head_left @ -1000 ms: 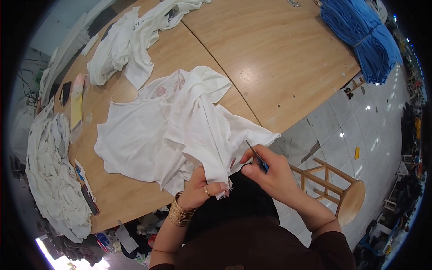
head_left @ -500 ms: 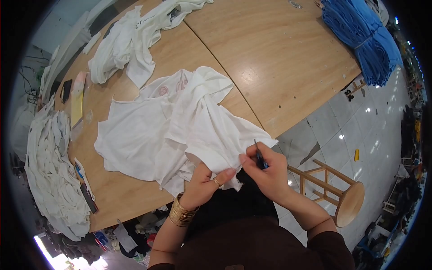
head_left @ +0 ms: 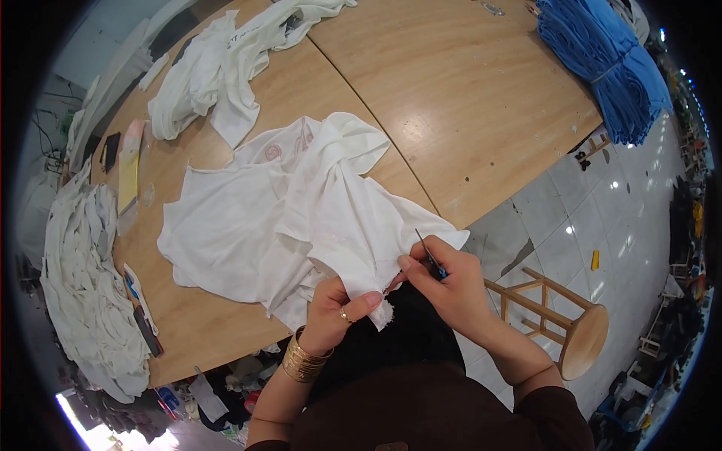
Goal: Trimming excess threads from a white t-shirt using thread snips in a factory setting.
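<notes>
Rumpled and thin, a white garment (head_left: 301,218) sprawls across the worktop's (head_left: 466,113) near edge, folds bunched toward you, reddish printing (head_left: 273,152) showing on its far part. Your left hand (head_left: 331,308) has its grip closed on the cloth beside a frayed corner (head_left: 386,314); your right hand's (head_left: 453,292) grip holds a slim dark tool (head_left: 432,258) near the garment's edge

Dark tool (head_left: 432,255) partly hidden by right hand (head_left: 451,292), blue cloth bundle (head_left: 611,68) cropped at top edge
</notes>
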Demonstrator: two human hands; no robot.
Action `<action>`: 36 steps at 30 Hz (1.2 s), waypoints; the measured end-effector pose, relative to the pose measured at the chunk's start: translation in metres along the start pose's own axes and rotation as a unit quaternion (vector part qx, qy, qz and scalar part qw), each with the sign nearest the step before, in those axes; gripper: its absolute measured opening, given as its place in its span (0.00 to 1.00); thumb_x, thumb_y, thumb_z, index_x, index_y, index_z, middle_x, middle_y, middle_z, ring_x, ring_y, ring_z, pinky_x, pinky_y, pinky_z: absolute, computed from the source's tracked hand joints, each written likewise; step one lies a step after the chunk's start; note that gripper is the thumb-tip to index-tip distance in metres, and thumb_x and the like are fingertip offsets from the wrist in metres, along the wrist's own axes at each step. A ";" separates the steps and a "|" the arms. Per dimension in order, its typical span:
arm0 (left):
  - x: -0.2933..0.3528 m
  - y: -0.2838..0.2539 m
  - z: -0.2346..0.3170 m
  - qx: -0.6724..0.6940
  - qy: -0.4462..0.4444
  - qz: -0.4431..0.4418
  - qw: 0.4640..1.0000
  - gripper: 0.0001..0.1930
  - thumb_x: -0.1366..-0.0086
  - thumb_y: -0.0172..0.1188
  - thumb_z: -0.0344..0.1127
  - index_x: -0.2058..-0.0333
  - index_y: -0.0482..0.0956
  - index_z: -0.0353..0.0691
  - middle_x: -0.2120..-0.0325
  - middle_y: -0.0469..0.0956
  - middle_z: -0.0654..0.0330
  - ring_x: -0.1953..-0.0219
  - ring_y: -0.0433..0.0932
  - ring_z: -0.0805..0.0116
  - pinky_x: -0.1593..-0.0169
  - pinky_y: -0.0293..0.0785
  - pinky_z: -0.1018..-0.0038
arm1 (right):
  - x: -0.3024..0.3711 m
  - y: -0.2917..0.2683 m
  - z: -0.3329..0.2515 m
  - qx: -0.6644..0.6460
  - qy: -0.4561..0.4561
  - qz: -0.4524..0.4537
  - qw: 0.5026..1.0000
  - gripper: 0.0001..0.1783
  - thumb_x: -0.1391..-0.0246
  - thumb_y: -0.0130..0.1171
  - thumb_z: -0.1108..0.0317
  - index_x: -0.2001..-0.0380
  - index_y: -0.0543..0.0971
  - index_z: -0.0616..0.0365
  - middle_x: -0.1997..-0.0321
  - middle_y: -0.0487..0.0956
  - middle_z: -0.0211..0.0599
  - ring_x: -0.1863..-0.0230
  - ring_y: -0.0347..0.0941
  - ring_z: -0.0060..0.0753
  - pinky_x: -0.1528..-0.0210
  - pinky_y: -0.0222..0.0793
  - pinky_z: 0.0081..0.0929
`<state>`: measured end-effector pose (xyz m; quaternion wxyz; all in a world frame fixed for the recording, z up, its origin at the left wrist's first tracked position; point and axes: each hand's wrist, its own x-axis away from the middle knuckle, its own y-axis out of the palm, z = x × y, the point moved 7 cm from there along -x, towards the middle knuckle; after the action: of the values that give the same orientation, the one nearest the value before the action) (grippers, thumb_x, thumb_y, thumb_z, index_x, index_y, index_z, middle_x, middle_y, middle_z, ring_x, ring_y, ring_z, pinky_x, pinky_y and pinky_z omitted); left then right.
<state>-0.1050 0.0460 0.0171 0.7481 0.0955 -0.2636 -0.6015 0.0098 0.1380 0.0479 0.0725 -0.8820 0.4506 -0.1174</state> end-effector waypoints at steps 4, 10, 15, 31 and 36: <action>0.002 -0.010 -0.001 -0.053 0.017 -0.008 0.998 0.13 0.44 0.55 0.33 0.62 0.74 0.30 0.68 0.76 0.61 0.65 0.72 0.77 0.60 0.67 0.79 | 0.008 -0.012 -0.023 0.076 0.004 -0.010 0.997 0.13 0.47 0.51 0.63 0.62 0.67 0.58 0.77 0.72 0.41 0.79 0.70 0.40 0.75 0.64 0.26; 0.001 -0.007 -0.002 -0.031 0.003 -0.001 1.000 0.14 0.45 0.55 0.33 0.62 0.74 0.30 0.68 0.76 0.62 0.65 0.71 0.77 0.59 0.67 0.78 | 0.033 0.016 -0.011 -0.049 0.041 -0.217 0.974 0.13 0.41 0.40 0.61 0.59 0.65 0.57 0.71 0.73 0.43 0.70 0.71 0.41 0.65 0.65 0.27; 0.001 -0.006 -0.006 -0.013 -0.019 -0.013 1.000 0.15 0.45 0.54 0.33 0.61 0.73 0.29 0.66 0.75 0.60 0.64 0.71 0.75 0.59 0.67 0.78 | 0.034 0.020 0.002 -0.080 0.052 -0.215 0.972 0.12 0.40 0.39 0.62 0.61 0.66 0.58 0.72 0.72 0.41 0.72 0.69 0.40 0.66 0.64 0.26; 0.000 -0.005 -0.007 -0.016 -0.054 -0.019 0.998 0.23 0.48 0.52 0.34 0.55 0.66 0.24 0.59 0.70 0.48 0.56 0.67 0.60 0.51 0.62 0.69 | 0.035 0.024 0.002 -0.047 0.095 -0.277 0.955 0.14 0.40 0.36 0.60 0.67 0.67 0.59 0.80 0.68 0.44 0.77 0.65 0.44 0.71 0.61 0.32; 0.001 -0.008 -0.008 0.003 -0.021 -0.023 1.000 0.14 0.45 0.54 0.33 0.62 0.73 0.28 0.69 0.76 0.59 0.67 0.73 0.74 0.62 0.68 0.77 | 0.033 0.024 -0.001 -0.053 0.090 -0.269 0.957 0.14 0.40 0.36 0.60 0.66 0.67 0.59 0.79 0.69 0.44 0.76 0.67 0.46 0.70 0.61 0.32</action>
<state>-0.1072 0.0421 0.0069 0.7284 0.0910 -0.2784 -0.6194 0.0097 0.0971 0.0484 -0.0490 -0.9591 0.2066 -0.1871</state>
